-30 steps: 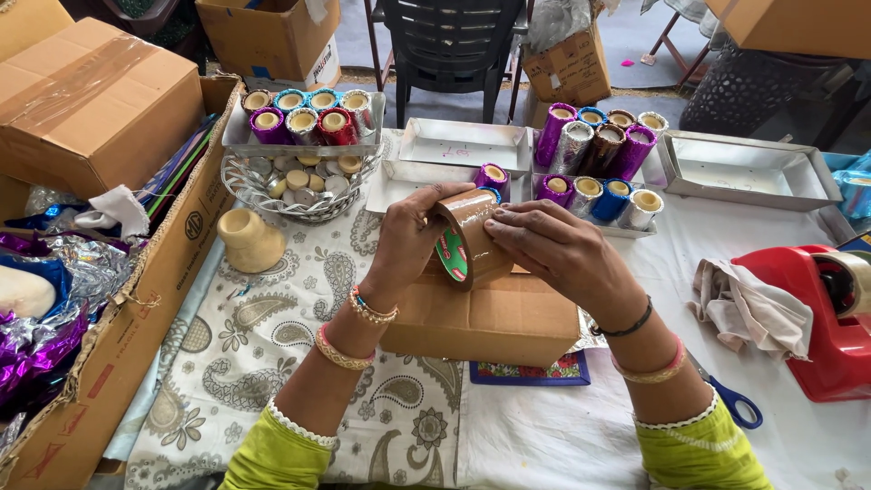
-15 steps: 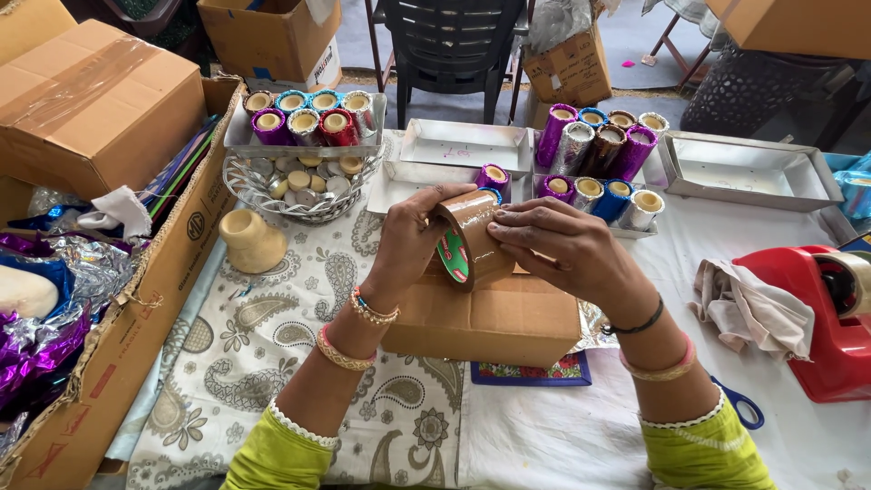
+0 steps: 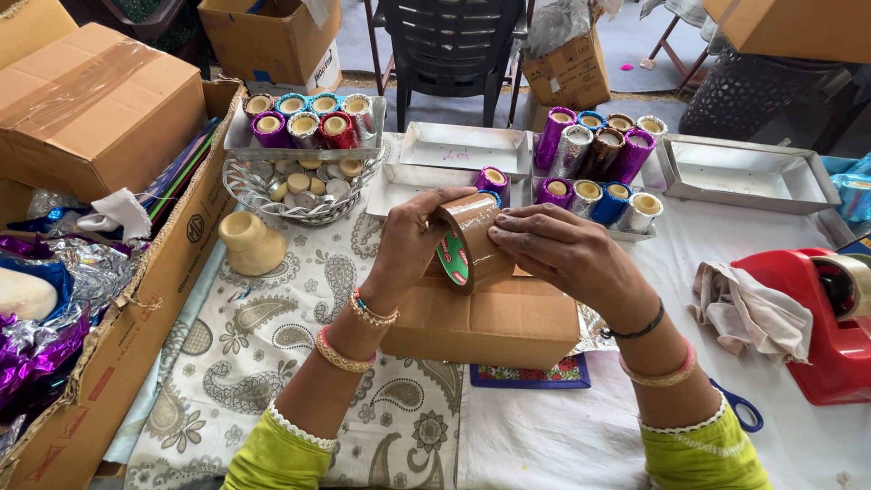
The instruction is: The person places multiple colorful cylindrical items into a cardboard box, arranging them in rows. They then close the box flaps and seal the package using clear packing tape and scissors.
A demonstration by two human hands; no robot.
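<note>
Brown tape roll, glossy with a green core, gripped by left hand and right hand above a cardboard box.

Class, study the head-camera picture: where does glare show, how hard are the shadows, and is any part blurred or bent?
Head view: soft, even light with faint shadows; glare glints on the glossy brown tape roll held by the left hand and right hand, and on the crumpled purple foil; the hands are sharp; table edges bow slightly toward the frame's borders.
</note>
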